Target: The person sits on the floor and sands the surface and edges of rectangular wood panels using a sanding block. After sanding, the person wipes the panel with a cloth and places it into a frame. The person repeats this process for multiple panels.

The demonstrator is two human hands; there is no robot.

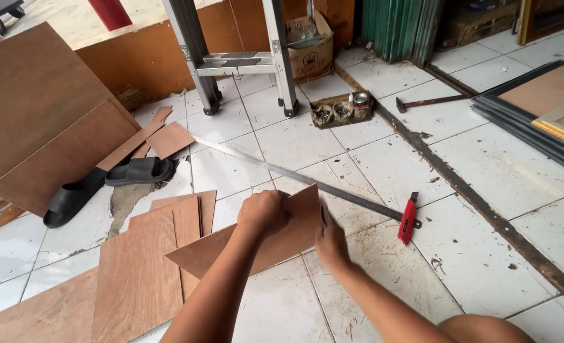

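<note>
— So, starting at the left: what's lying there?

— Large brown boards [37, 121] lean by the wall, with black sandals [113, 181] on the floor beside them. Nearer, cut veneer strips [148, 254] lie flat on the white tiles [504, 171].

— And the hands?

— The left hand [264, 213] is curled over the top edge of a thin brown sheet [256, 244], gripping it — the sheet is tilted up off the floor. The right hand [330, 238] presses flat against its right edge, fingers together.

— How far along does it look?

— Several pieces seem already cut, judging by the strips; this one looks mid-handling.

— Further right?

— A long metal straightedge [294, 173] runs past the sheet, a red utility knife [407, 219] rests untouched at its end, and a hammer [428, 101] lies beyond.
</note>
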